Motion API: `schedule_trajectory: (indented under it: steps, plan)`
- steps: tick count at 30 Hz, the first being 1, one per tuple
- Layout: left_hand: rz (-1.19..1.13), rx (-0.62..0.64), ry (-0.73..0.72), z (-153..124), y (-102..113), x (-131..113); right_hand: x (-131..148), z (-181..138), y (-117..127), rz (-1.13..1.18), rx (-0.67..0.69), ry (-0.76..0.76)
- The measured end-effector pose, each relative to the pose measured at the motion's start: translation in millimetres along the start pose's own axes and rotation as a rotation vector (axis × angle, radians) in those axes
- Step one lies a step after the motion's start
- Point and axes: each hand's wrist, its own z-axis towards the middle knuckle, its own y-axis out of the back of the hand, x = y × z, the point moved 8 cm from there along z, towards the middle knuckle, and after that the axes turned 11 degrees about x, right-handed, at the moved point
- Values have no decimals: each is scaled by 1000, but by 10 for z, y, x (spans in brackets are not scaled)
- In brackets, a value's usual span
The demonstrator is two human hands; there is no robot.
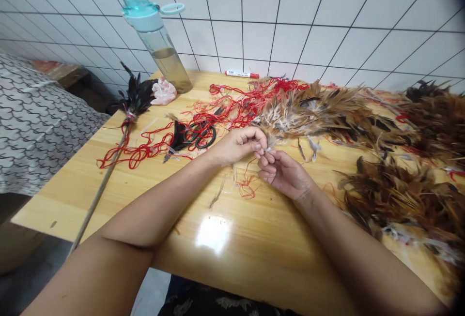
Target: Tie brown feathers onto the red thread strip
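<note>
My left hand [247, 144] and my right hand [285, 170] meet above the middle of the table, with fingertips closed in a pinch. Between them shows the pale downy end of a feather [269, 145]; most of it is hidden by the fingers. Just behind lies a big heap of brown feathers [312, 112] with white fluffy bases. Loose red thread [247, 189] lies on the wood below my hands. Black-handled scissors [205, 135] rest left of my left wrist, partly under tangled red string [240, 108].
A feather-tipped stick [98, 195] leans across the table's left edge. A water bottle [167, 59], crumpled tissue [163, 91] and red marker [241, 74] are at the back by the tiled wall. More brown feather bunches [403, 190] cover the right side.
</note>
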Motion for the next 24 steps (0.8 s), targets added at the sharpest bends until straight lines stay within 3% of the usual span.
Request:
schedule_trajectory:
  steps: [5,12,24]
  plan:
    - [34,64,18,5,19,4,-1,-4,12,62,-3,-4]
    - [303,96,-38,7,19,-103,-6,-9,43,155,-13,-10]
    - [655,42,-158,-12,-62,-239,-30,0,43,167,-6,-13]
